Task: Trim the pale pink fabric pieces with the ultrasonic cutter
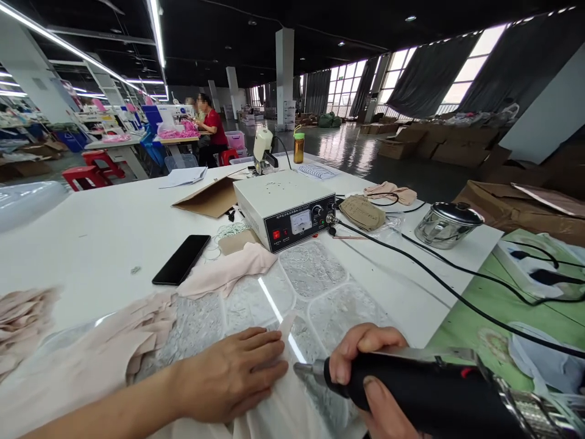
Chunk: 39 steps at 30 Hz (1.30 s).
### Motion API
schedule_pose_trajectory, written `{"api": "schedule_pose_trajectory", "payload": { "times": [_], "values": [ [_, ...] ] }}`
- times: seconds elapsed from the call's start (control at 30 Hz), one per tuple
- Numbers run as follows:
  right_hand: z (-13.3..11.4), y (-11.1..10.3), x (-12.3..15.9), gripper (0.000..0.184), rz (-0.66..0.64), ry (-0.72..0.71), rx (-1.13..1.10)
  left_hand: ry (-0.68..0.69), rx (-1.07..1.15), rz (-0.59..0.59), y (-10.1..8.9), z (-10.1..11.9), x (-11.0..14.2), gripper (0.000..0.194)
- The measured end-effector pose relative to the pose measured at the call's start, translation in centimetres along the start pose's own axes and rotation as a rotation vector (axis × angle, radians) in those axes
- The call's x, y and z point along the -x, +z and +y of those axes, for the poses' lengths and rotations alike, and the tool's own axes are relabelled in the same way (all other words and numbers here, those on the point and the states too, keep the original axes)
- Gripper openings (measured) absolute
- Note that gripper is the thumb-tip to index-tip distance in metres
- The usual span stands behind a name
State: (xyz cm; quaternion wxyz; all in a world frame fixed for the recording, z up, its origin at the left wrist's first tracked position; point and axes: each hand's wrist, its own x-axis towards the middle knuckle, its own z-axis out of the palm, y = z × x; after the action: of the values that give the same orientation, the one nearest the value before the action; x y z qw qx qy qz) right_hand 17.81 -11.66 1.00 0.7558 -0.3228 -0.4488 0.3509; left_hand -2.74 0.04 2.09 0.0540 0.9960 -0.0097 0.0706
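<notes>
At the table, the left hand lies flat on pale fabric; the right hand grips a black tool.

The left hand is bare, and so is the forearm, a smooth, slender length that widens from a narrow wrist toward the edge of view. The back of this hand is broad, with low knuckles and slim fingers ending in rounded tips. The right hand is bare too, with a sturdy thumb and a short nail; its forearm is out of view.
</notes>
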Motion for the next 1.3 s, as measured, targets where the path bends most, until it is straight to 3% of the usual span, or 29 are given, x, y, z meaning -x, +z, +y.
{"api": "schedule_pose_trajectory", "payload": {
  "times": [0.27, 0.83, 1.13, 1.3],
  "values": [
    [1.2, 0.1, -1.2, 0.009, 0.079, -0.048, 0.000, 0.007, 0.008, 0.021, 0.0, 0.1, -0.1, 0.032],
    [1.4, 0.4, -1.9, 0.009, 0.081, -0.039, 0.018, 0.009, 0.016, 0.044, 0.5, -0.1, 0.2, 0.035],
    [-0.2, -0.3, -0.2, 0.011, -0.003, 0.024, -0.033, 0.013, 0.028, 0.066, 0.6, -0.2, 0.2, 0.034],
    [0.6, -1.1, 0.4, 0.014, -0.034, 0.003, -0.034, 0.026, 0.017, 0.035, 0.4, -0.3, 0.3, 0.032]
  ]
}}
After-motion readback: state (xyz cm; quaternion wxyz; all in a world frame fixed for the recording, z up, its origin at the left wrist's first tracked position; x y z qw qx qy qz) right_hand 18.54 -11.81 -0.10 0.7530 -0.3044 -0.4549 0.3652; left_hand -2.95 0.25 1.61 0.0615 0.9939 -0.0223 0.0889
